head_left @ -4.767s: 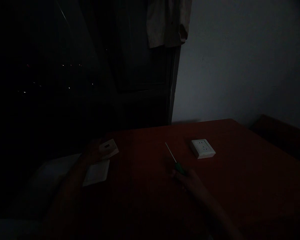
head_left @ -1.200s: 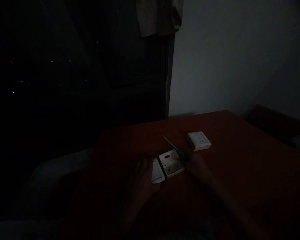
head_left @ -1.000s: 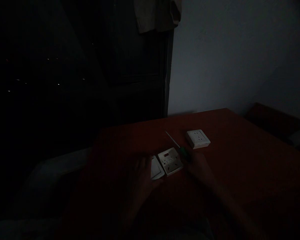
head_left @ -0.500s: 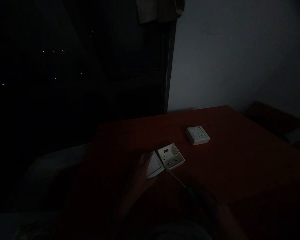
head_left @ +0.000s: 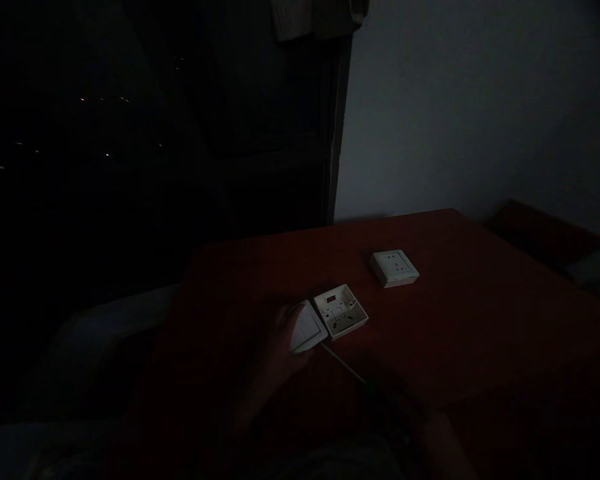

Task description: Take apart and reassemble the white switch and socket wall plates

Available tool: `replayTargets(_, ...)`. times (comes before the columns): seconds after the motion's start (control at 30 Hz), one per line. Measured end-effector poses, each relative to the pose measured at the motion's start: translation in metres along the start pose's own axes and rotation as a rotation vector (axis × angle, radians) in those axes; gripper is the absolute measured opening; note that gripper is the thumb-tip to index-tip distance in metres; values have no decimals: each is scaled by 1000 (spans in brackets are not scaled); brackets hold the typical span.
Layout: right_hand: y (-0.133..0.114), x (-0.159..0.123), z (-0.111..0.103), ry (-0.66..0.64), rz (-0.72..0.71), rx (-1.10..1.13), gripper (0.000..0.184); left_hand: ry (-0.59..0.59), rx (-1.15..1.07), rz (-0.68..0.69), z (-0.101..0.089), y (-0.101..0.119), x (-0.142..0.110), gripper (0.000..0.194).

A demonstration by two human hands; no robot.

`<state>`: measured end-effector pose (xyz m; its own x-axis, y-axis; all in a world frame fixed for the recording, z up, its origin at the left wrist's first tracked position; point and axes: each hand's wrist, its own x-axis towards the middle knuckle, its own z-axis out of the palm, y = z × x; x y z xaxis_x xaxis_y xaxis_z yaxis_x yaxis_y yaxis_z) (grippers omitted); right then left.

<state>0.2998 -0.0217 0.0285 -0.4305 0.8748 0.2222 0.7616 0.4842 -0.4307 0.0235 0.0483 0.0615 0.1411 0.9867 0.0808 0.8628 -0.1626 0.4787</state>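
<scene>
The room is very dark. My left hand [head_left: 279, 337] grips a white switch cover plate [head_left: 306, 328] on the red table [head_left: 470, 333]. Right of the plate lies an opened white switch body [head_left: 340, 311], touching it. My right hand [head_left: 405, 417] is near the table's front edge, closed round the dark handle of a screwdriver [head_left: 343, 363]. Its thin shaft points up-left, and the tip lies at the lower edge of the cover plate. A second white wall socket [head_left: 394, 267] lies further back on the table.
A dark door or cabinet [head_left: 270, 113] stands behind the table, with a pale cloth [head_left: 315, 13] hanging over its top. A pale wall [head_left: 470, 107] is on the right. A light grey surface [head_left: 110, 320] lies left of the table.
My right hand lifted the screwdriver from beside the socket, drew it back toward me and turned its tip toward the cover plate. My left hand brought the plate and switch body to the middle.
</scene>
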Motion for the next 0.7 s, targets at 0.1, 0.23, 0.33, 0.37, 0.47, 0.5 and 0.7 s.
replayTargets(0.1,0,-1,2,18,-26,-42,42,-10,-18,-7,0,0,0,82)
replayTargets(0.23,-1,-5,8,26,-33,-66,53,0,-49,5,-1,2,1,81)
replayTargets(0.33,-7,-3,7,-45,29,-15,56,-17,-65,4,-3,4,1,77)
replayTargets(0.37,-10,-1,6,-87,71,17,52,-22,-63,5,-3,5,1,76)
replayTargets(0.47,-19,10,-2,-166,225,128,41,-6,-61,7,-3,3,1,77)
replayTargets(0.5,-21,14,-6,-176,258,178,41,-1,-64,5,-3,2,1,78)
replayTargets(0.7,-26,34,-23,-193,295,480,42,-36,-164,-12,-5,0,0,80)
